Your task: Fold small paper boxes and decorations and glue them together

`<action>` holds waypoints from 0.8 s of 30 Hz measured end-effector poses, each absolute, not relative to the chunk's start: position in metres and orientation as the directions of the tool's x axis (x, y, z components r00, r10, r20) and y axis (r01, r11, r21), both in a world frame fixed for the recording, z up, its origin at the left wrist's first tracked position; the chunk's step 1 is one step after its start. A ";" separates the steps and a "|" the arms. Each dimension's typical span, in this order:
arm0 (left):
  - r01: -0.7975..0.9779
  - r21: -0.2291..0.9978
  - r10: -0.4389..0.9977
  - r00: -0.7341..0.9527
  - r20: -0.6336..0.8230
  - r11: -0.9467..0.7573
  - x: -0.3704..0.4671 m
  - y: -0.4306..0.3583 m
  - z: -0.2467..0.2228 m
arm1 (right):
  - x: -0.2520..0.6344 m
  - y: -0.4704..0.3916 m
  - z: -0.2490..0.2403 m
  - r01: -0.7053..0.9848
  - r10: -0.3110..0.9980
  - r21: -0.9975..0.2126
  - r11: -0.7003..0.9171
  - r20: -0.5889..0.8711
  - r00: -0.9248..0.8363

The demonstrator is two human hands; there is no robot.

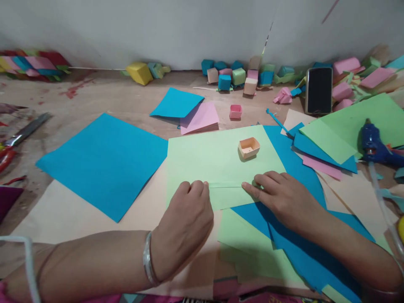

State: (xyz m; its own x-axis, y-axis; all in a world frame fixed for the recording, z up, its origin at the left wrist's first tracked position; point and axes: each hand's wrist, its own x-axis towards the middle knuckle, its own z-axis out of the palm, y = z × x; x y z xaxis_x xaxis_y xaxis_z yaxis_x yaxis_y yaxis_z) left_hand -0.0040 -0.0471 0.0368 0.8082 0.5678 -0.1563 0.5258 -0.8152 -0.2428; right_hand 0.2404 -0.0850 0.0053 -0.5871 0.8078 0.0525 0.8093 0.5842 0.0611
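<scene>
Peach paper box (249,153), open, slant-walled, beyond fingers of right hand (282,195); dark specks inside. Pink box (235,114) farther off, contents unclear. Narrow green paper strip (225,185) between fingertips, on smooth green sheet (202,155). Left hand (191,214) curled, right fingers bent, at strip's ends; whether pinching, cannot tell.

reading the clock from the middle of the pale green sheet (202,158): roomiest lane is 9 to 10, low over the flat blue sheet (107,164) and onto bare tabletop (104,94), just watch the scissors (23,132) way out at 9. 12's tight, with a pink box (235,112), then paper cubes (239,76) against the wall (176,33). phone (319,90) blocks 2, glue gun (374,141) nearly 3. left hand (189,208) fills 7, right hand (279,193) 4, small gap between at 6.
</scene>
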 end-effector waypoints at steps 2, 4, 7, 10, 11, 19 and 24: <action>0.542 -0.251 0.585 0.798 -0.148 -0.802 -0.003 -0.050 0.036 | 0.240 -0.085 0.006 0.801 0.799 0.048 0.596 0.057 -0.598; 0.548 -0.265 0.595 0.790 -0.146 -0.793 -0.003 -0.052 0.036 | 0.239 -0.085 0.006 0.798 0.795 0.040 0.602 0.060 -0.603; 0.573 -0.287 0.631 0.754 -0.183 -0.768 -0.005 -0.052 0.039 | 0.241 -0.086 0.006 0.798 0.796 0.033 0.602 0.059 -0.603; 0.628 -0.285 0.688 0.689 -0.229 -0.724 -0.011 -0.050 0.048 | 0.242 -0.087 0.005 0.803 0.801 0.039 0.595 0.053 -0.596; 0.640 -0.288 0.700 0.679 -0.221 -0.712 -0.013 -0.050 0.053 | 0.242 -0.087 0.005 0.804 0.802 0.043 0.593 0.051 -0.595; 0.436 -0.150 0.424 0.900 0.107 -0.888 -0.007 -0.055 0.044 | 0.240 -0.087 0.007 0.807 0.805 0.072 0.586 0.057 -0.590; 0.443 -0.073 0.449 0.886 -0.120 -0.894 0.012 -0.045 0.022 | 0.226 -0.092 0.008 0.820 0.826 0.162 0.549 0.042 -0.562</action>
